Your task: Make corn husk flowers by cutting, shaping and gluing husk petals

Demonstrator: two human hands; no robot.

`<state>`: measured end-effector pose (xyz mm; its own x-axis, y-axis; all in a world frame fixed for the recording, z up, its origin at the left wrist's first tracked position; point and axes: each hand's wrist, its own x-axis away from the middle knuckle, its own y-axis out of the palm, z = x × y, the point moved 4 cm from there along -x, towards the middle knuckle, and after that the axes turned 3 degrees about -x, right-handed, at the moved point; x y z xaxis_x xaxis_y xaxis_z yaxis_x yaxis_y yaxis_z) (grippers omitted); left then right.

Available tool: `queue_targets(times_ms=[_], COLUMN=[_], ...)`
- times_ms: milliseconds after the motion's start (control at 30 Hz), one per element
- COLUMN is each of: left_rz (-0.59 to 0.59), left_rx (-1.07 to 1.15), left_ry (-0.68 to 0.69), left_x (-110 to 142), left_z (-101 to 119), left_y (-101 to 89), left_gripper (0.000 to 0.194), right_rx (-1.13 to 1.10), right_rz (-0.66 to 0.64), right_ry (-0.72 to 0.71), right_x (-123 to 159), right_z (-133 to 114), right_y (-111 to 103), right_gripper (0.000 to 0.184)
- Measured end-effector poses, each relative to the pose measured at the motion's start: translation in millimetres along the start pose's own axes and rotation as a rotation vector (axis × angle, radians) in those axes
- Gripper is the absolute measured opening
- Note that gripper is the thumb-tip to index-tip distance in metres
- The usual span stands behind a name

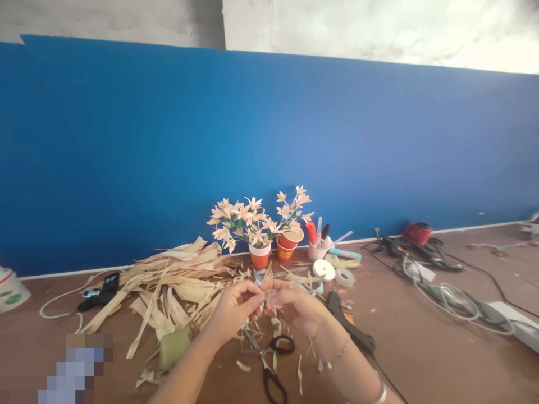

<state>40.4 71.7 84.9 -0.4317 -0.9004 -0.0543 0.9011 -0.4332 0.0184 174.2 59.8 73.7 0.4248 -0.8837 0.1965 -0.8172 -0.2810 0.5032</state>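
Note:
My left hand (236,307) and my right hand (302,306) meet at the middle of the table, fingertips pinched together. Between them is a small pale husk flower (278,307), mostly covered by the fingers, with a bit of thin bluish-green material beside it. Just below the hands lie open scissors (266,352) with black handles. A black glue gun (349,325) rests to the right of my right wrist. Dried corn husks (181,275) are heaped to the left. Behind the hands, finished husk flowers (244,219) on green stems stand in a red-and-white cup (260,257).
A second red cup (286,247) holds more flowers, beside a pen cup (319,247). White ribbon (324,270) and a clear tape roll (345,277) lie near. Cables (450,300) and a power strip (516,325) spread rightward. A green tape roll (174,348) sits left; a blue partition (269,129) stands behind.

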Motion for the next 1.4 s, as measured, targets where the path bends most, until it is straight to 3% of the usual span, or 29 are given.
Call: queue_targets(times_ms=[100, 267, 333, 567, 667, 800, 1033, 1133, 1267, 1400], left_rz=[0.068, 0.179, 0.178, 0.150, 0.149, 0.142, 0.005, -0.070, -0.087, -0.001], left_rx=[-0.083, -0.143, -0.148, -0.139, -0.097, -0.081, -0.088, -0.092, -0.116, -0.165], left_ry=[-0.024, -0.011, -0.004, -0.011, -0.029, 0.013, 0.074, 0.103, 0.115, 0.064], left_x=[0, -2, -3, -5, -6, -5, 0, 2, 4, 1], left_z=[2, 0, -2, -11, -11, -7, 0, 5, 7, 2], left_y=[-2.5, -7.3, -6.9, -7.4, -9.5, -11.3, -4.5, -0.9, -0.4, -4.1], left_gripper=[0.019, 0.018, 0.018, 0.013, 0.024, 0.022, 0.012, 0.012, 0.012, 0.011], right_rx=[0.319, 1.077, 1.279, 1.472, 1.434, 1.194, 0.519, 0.340, 0.322, 0.634], right_rz=[0.113, 0.358, 0.418, 0.537, 0.536, 0.471, 0.156, 0.037, 0.011, 0.177], right_ry=[-0.113, -0.608, -0.718, -0.820, -0.840, -0.747, -0.128, -0.002, 0.019, -0.080], right_x=[2, 14, 17, 20, 20, 16, 6, 3, 3, 8], right_z=[-6, -21, -21, -22, -25, -27, -13, -5, -3, -12], right_y=[1, 22, 29, 30, 28, 22, 0, -3, -2, -1], right_gripper=[0.028, 0.030, 0.027, 0.014, 0.014, 0.013, 0.005, 0.003, 0.003, 0.005])
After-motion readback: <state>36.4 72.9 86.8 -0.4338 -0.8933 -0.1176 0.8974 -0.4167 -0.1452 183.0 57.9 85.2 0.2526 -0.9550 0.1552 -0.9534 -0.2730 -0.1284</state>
